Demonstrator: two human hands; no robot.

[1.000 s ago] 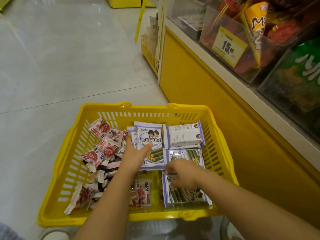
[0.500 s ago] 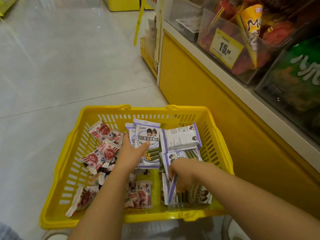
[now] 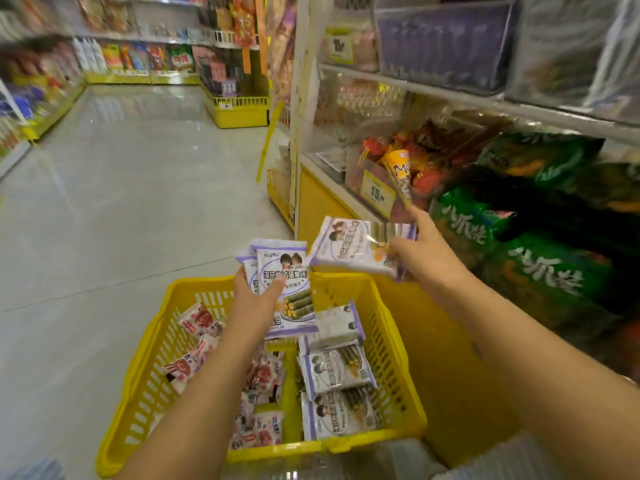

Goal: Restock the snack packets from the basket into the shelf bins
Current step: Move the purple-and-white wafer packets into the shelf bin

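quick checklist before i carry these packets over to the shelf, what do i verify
1. Grip of left hand on left-hand packets: ok, thumb across the front.
2. Grip of right hand on right-hand packets: ok, held by one end.
3. Right-hand packets clear of the yellow basket: ok.
4. Matching bin on the shelf spotted: cannot tell, too blurred.
5. Basket emptied: not ok, remaining purple packets and red packets still inside.

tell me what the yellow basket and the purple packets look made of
Yellow basket: likely moulded rigid plastic, glossy; slotted walls and one-piece rim suggest it. Purple packets: probably thin printed plastic film, shiny; glare and crinkled sealed edges show.
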